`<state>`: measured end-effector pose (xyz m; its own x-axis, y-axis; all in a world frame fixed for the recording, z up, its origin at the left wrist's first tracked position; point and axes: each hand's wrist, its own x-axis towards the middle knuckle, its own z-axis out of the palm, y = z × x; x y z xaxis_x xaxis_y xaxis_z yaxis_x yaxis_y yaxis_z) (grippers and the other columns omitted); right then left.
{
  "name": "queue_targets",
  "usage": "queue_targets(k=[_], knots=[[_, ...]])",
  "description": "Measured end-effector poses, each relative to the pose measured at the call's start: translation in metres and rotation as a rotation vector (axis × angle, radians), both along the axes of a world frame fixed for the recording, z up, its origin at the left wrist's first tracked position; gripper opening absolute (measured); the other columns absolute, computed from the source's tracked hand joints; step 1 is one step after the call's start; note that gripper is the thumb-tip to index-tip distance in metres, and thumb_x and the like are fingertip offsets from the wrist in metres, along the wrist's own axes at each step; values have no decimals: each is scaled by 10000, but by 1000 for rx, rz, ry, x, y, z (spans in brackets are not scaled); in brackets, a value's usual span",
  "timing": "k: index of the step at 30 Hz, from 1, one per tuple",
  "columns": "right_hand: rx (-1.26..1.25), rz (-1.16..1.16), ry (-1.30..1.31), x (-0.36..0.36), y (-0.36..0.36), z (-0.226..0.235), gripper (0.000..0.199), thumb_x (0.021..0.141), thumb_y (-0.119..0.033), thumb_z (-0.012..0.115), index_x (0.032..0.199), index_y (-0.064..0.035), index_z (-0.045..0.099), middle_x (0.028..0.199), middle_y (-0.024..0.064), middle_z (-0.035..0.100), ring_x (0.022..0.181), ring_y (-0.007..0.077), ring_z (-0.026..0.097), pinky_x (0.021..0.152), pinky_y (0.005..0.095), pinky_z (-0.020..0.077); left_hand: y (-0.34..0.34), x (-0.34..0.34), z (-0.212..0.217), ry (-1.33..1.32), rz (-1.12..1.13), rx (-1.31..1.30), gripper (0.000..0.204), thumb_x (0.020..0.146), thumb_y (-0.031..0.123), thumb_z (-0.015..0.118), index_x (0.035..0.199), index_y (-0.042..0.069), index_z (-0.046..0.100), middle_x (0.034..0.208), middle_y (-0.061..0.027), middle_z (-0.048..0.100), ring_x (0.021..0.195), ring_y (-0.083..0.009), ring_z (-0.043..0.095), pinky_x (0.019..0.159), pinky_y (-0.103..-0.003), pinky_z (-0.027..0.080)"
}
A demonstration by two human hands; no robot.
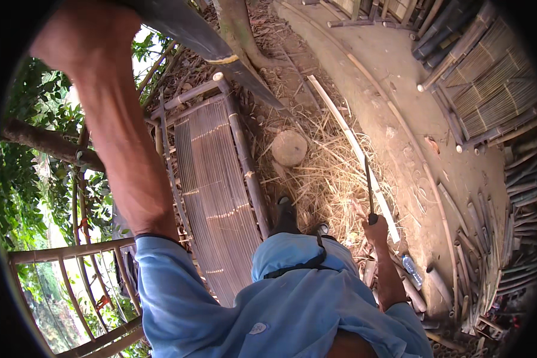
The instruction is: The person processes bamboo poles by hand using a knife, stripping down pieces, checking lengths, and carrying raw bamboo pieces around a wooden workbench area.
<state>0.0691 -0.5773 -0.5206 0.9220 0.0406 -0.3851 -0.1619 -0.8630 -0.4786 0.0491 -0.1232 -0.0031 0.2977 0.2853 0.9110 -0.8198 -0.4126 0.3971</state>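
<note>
My left arm is raised high on the left, and my left hand (92, 33) is closed at the upper end of a dark bamboo pole (221, 56). The pole slants down to the right, with a pale ring at its joint; the grip itself is partly cut off by the picture's edge. Low on the right, my right hand (375, 230) is closed on the dark handle of a long knife (370, 185), its narrow blade pointing away from me. A pale split bamboo strip (346, 134) lies just beside the blade, over straw-like shavings.
A round wood block (289, 148) stands amid shavings (331, 173). Left of it is a bamboo-slat bench (212, 191). Cut bamboo pieces (480, 238) and a plastic bottle (411, 271) lie to the right. A woven bamboo panel (489, 89) stands at far right.
</note>
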Motion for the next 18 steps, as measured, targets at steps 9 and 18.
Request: queue_targets(k=[9, 18], knots=[[175, 98, -79, 25, 78, 3, 431, 681, -224, 800, 979, 43, 641, 973, 275, 666, 952, 453, 650, 827, 507, 521, 93, 70, -114, 374, 220, -136, 541, 1049, 460, 528, 791, 15, 696, 735, -59, 704, 740, -115, 626, 716, -288, 482], [724, 209, -339, 69, 145, 134, 434, 880, -139, 765, 1250, 11, 597, 869, 64, 664, 654, 116, 623, 585, 308, 518, 49, 60, -48, 296, 138, -38, 221, 985, 175, 716, 1156, 44, 667, 989, -17, 694, 904, -105, 624, 796, -290, 505]])
